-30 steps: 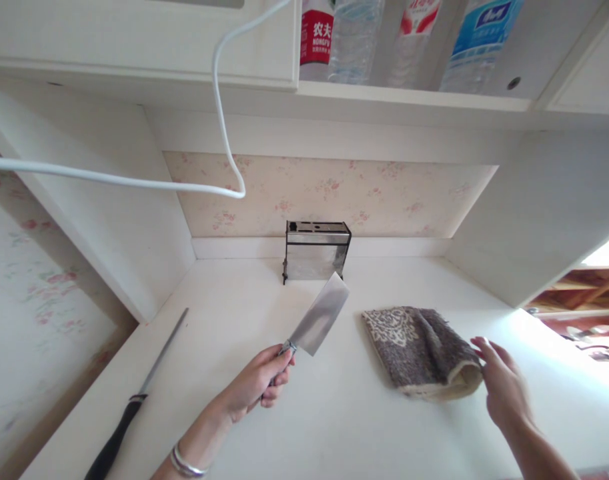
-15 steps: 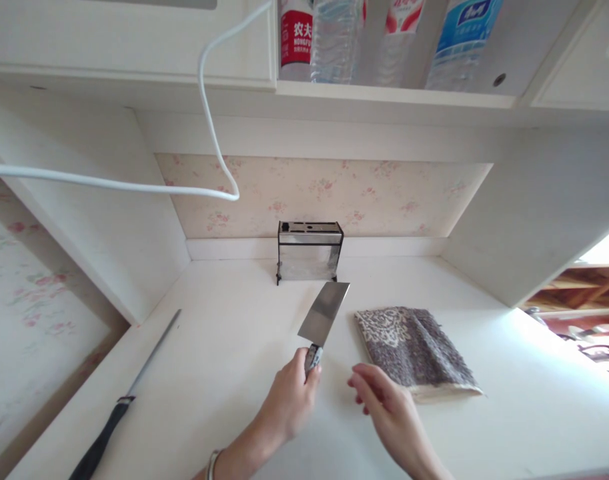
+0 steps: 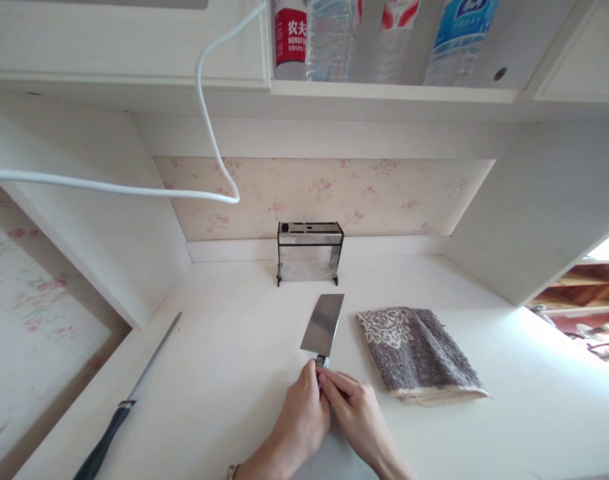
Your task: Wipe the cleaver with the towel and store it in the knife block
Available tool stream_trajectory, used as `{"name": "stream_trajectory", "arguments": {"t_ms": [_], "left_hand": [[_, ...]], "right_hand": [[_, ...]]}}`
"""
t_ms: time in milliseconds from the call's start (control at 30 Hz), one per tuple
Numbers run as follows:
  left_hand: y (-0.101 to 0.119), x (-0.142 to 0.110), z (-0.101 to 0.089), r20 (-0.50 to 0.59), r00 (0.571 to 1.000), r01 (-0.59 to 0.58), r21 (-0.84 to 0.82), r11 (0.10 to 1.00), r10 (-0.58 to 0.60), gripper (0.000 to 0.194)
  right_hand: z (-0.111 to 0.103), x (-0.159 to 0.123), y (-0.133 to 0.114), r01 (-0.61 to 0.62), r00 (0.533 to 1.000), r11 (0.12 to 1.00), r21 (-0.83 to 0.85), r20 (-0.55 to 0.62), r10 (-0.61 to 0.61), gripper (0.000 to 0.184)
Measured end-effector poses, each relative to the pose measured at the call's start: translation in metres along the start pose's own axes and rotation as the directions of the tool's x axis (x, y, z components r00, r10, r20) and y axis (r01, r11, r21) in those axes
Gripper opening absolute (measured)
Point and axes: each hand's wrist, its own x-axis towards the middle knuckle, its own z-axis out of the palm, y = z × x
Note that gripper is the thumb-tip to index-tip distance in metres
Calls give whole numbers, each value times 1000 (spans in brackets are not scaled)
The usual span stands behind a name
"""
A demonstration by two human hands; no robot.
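Note:
A kitchen cleaver [image 3: 323, 323] with a wide steel blade points away from me above the white counter. My left hand [image 3: 304, 410] is wrapped round its handle, most of which is hidden by the fingers. Against the same handle, from the right, my right hand [image 3: 358, 410] presses its thumb and fingers together, touching my left hand. To the right lies a folded grey-brown towel [image 3: 424, 357] with a cream pattern at one corner. A sharpening steel [image 3: 105, 437] with a black handle rests on the counter at the left.
A knife block [image 3: 310, 230] with a slotted top and clear sides stands at the back of the counter [image 3: 224, 373]. Plastic bottles [image 3: 329, 43] fill an open shelf overhead. A white cable [image 3: 204, 113] hangs across the upper left. Side panels bound the counter.
My right hand has moved left from beside the towel and closed on the cleaver's handle. The cleaver has come slightly nearer me and turned more upright in view.

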Motion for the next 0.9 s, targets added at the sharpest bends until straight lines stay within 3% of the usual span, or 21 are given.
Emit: {"name": "stream_trajectory", "arguments": {"t_ms": [233, 500, 600, 667, 733, 833, 900], "left_hand": [[6, -3, -1, 88, 996, -10, 50, 999, 6, 61], [13, -22, -36, 209, 969, -161, 140, 977, 130, 62], [-1, -27, -63, 106, 983, -163, 162, 973, 147, 58], [-18, -30, -89, -23, 990, -132, 229, 965, 141, 51], [-42, -35, -121, -198, 966, -76, 391, 917, 165, 47], [-86, -51, -170, -402, 877, 102, 690, 716, 262, 53], [-116, -68, -196, -493, 825, 289, 787, 544, 274, 60]], "right_hand": [[-5, 6, 11, -95, 995, 995, -1, -3, 95, 34], [-18, 8, 39, -234, 971, 971, -41, -63, 232, 26], [-25, 9, 39, -242, 970, 963, -119, -65, 236, 26], [-28, 9, 37, -256, 966, 957, -136, -67, 248, 27], [-31, 8, 37, -284, 959, 953, -101, -49, 281, 30], [-34, 5, 41, -338, 941, 939, 57, 29, 337, 37], [-33, 1, 45, -367, 930, 913, 178, 69, 360, 43]]}}
